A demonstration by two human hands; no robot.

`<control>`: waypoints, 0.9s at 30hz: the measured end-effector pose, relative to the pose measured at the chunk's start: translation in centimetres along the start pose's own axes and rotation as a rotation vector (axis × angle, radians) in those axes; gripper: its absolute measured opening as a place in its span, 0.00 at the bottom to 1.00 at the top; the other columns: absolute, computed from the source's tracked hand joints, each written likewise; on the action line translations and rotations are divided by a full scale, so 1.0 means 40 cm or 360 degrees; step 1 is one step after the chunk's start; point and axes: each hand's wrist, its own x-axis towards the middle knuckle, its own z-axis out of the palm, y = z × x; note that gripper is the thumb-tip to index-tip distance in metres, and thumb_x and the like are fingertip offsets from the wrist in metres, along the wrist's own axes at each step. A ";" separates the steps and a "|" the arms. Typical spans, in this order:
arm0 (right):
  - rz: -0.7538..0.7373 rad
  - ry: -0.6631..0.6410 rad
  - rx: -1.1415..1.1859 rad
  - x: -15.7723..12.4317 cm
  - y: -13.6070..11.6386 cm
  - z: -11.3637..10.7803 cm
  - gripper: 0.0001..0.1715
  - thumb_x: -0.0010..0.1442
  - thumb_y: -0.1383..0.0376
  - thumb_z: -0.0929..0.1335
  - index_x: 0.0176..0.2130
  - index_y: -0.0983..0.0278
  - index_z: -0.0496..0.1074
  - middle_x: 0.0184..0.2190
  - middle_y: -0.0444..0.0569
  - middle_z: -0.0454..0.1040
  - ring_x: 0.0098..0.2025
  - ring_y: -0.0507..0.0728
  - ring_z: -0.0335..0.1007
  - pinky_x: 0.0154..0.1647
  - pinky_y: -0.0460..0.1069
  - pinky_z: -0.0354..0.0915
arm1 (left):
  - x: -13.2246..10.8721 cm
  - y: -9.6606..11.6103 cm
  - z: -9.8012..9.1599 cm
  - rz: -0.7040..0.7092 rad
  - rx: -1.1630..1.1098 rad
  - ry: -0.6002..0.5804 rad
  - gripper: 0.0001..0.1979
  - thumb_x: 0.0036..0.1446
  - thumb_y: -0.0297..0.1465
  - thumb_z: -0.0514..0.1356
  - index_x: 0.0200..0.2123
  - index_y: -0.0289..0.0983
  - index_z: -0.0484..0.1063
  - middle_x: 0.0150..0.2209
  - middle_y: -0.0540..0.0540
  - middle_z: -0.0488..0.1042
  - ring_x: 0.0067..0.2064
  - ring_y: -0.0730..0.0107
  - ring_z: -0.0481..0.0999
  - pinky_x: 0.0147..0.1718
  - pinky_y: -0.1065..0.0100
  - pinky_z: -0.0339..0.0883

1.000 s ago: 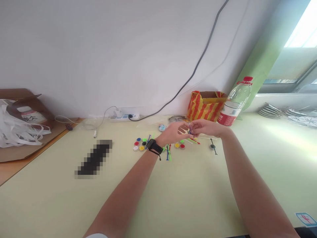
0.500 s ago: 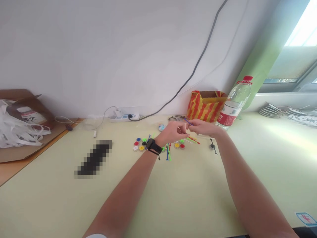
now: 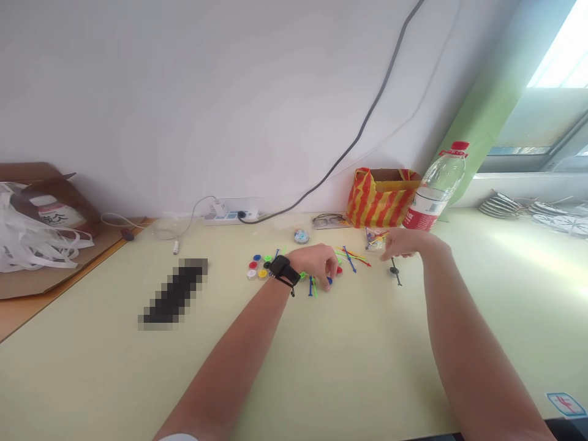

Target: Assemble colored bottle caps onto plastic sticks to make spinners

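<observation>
My left hand (image 3: 316,262), with a black watch on its wrist, is low over the tabletop, its curled fingers closed at a blue disc (image 3: 329,281). Beside it are a red disc (image 3: 339,270) and crossed blue and green arrow-shaped sticks (image 3: 311,286). My right hand (image 3: 404,244) is farther right, fingertips pinched beside a clear plastic bag (image 3: 376,239) of small coloured pieces; what they grip is hidden. Just below it lies a black arrow stick (image 3: 397,279) with a dark disc (image 3: 394,271) around it. A blue arrow stick (image 3: 350,260) lies across yellow and red ones between my hands.
Several coloured discs (image 3: 262,275) sit left of my left wrist. Behind are a round tin (image 3: 301,236), glasses (image 3: 328,219), a striped bag (image 3: 381,205) and a large water bottle (image 3: 438,187). A power strip (image 3: 229,211) lies along the wall.
My hands were together around a blue stick and have parted. My left hand came down to the discs; my right moved right, beside the plastic bag. A blue stick now shows on the table.
</observation>
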 end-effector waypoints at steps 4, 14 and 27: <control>0.0228 -0.0246 0.0227 0.012 0.074 0.008 0.23 0.39 0.56 0.82 0.29 0.60 0.71 0.32 0.54 0.80 0.34 0.60 0.77 0.34 0.53 0.74 | -0.013 -0.004 -0.014 0.0006 0.0025 0.0127 0.17 0.33 0.35 0.77 0.29 0.38 0.79 0.26 0.52 0.72 0.28 0.70 0.70 0.24 0.69 0.58; -0.0010 -0.0383 0.0326 0.031 0.027 0.005 0.14 0.43 0.62 0.80 0.32 0.63 0.79 0.35 0.53 0.82 0.38 0.58 0.80 0.37 0.47 0.76 | -0.017 0.031 -0.036 0.0117 -0.0127 0.0639 0.11 0.55 0.40 0.66 0.35 0.38 0.77 0.32 0.48 0.76 0.32 0.69 0.74 0.28 0.70 0.63; -0.0982 -0.0176 0.0876 -0.027 -0.091 0.000 0.17 0.59 0.53 0.72 0.42 0.61 0.77 0.41 0.50 0.78 0.40 0.56 0.72 0.43 0.50 0.69 | -0.003 0.067 -0.020 0.0322 -0.0394 0.0812 0.14 0.60 0.41 0.64 0.45 0.39 0.75 0.40 0.45 0.79 0.39 0.67 0.79 0.36 0.68 0.73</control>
